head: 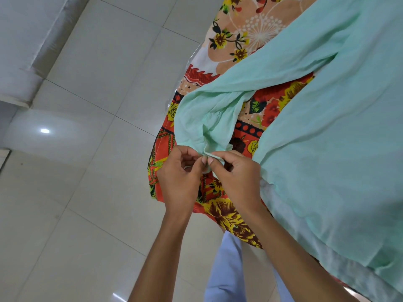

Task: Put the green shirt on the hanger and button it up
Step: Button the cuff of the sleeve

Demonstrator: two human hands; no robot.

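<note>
Head view: green shirt lies spread over a floral-print cloth on a raised surface at right; tiled floor fills the left. One sleeve trails toward the near-left edge, its cuff end bunched between both hands. Left hand has fingers curled, thumb & forefinger pinching the cuff edge. Right hand also curled, fingertips pinching the same edge, nails touching the left's. Both hands grip fabric, nothing else. No hanger in view; can't tell if it's under the shirt body. No button or buttonhole shows either: too small, or hidden by the fingers.

Step, as judged: prob. working the cuff, i.e. fastening a cuff button or straightening the sleeve end, so the buttoning part is likely in hand. Front placket isn't visible, so progress overall unclear.

Next move likely needs a fine two-finger push: one hand holds the hole side taut, the other feeds the button through. Thin soft fabric will slip & crease, so steady tension matters.
</note>
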